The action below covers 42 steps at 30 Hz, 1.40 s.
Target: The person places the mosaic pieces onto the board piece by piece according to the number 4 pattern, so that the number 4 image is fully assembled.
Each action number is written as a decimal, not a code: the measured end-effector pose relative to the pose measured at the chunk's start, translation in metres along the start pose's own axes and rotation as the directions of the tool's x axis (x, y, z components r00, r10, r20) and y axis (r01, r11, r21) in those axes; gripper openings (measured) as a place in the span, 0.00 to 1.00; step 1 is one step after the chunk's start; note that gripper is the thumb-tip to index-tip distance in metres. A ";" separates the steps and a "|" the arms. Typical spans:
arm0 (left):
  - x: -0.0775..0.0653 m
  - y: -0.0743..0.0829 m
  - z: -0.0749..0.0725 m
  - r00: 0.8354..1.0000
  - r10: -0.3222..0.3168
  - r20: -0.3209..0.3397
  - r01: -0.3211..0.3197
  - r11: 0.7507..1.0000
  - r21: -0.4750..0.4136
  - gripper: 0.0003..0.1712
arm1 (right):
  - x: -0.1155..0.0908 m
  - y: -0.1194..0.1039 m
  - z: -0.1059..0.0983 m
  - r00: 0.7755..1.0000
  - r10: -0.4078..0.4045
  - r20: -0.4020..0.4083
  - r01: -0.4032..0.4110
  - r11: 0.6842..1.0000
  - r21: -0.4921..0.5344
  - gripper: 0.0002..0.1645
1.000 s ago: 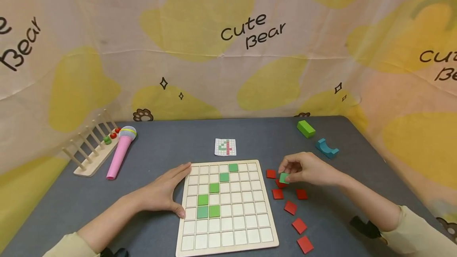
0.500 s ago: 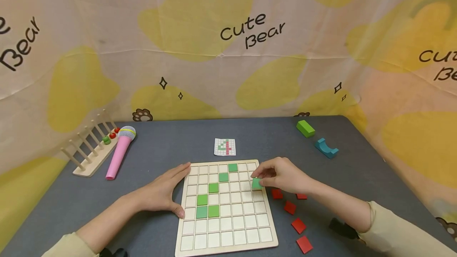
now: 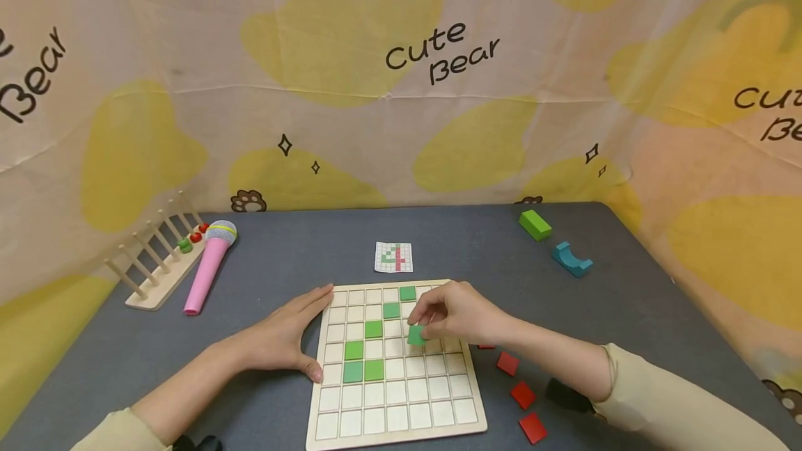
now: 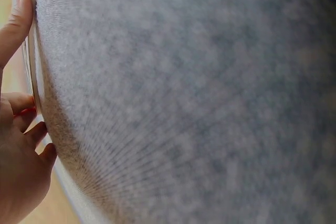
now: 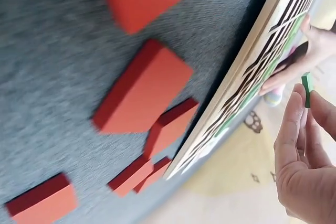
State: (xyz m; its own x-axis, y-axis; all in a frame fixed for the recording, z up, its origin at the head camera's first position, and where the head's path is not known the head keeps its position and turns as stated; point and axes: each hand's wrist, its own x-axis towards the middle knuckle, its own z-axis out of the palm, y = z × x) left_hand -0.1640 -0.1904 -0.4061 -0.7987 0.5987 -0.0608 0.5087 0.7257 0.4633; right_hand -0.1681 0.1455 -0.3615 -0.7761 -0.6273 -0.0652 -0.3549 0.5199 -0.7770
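Note:
A white gridded board (image 3: 365, 422) with a wooden frame lies on the dark table. Several green tiles (image 3: 373, 329) sit in its cells, forming a slanted line with a short row below. My left hand (image 3: 276, 333) rests along the board's left edge, thumb and fingers spread and touching the frame. Between thumb and fingertips my right hand (image 3: 466, 312) pinches a green tile (image 3: 416, 335), held over the right half of the board. In the right wrist view that green tile (image 5: 307, 88) shows edge-on, clear of the grid.
Red tiles (image 3: 523, 394) lie scattered right of the board, some hidden by the right arm. Behind the board is a small pattern card (image 3: 393, 257). A pink toy microphone (image 3: 208, 273) and pegged rack (image 3: 163, 277) stand left; green (image 3: 535, 225) and blue blocks (image 3: 571, 260) lie back right.
My right hand has carried the green tile leftward from above the red tiles to over the board. The left hand has stayed at the board's left edge.

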 end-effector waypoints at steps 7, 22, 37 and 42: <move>0.000 0.001 -0.001 1.000 0.012 -0.002 -0.012 1.000 -0.005 0.75 | 0.007 -0.010 0.014 0.999 0.011 0.038 -0.012 1.000 0.020 0.10; 0.001 -0.003 0.003 1.000 -0.006 0.004 0.006 1.000 -0.003 0.76 | 0.016 -0.018 0.033 0.997 -0.039 0.072 0.043 0.997 -0.060 0.12; 0.001 -0.002 0.002 1.000 -0.009 0.007 0.009 1.000 -0.011 0.76 | 0.013 -0.021 0.042 0.997 -0.015 0.073 0.025 0.990 -0.138 0.11; 0.002 -0.002 0.003 1.000 -0.001 0.003 0.001 1.000 -0.009 0.76 | 0.012 -0.020 0.042 0.998 -0.016 0.067 0.026 0.986 -0.162 0.11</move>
State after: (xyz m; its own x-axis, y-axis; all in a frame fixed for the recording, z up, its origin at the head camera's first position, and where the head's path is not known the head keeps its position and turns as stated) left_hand -0.1658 -0.1902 -0.4096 -0.7982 0.5990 -0.0642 0.5049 0.7233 0.4710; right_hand -0.1486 0.1028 -0.3728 -0.7338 -0.6728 -0.0949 -0.4550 0.5903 -0.6667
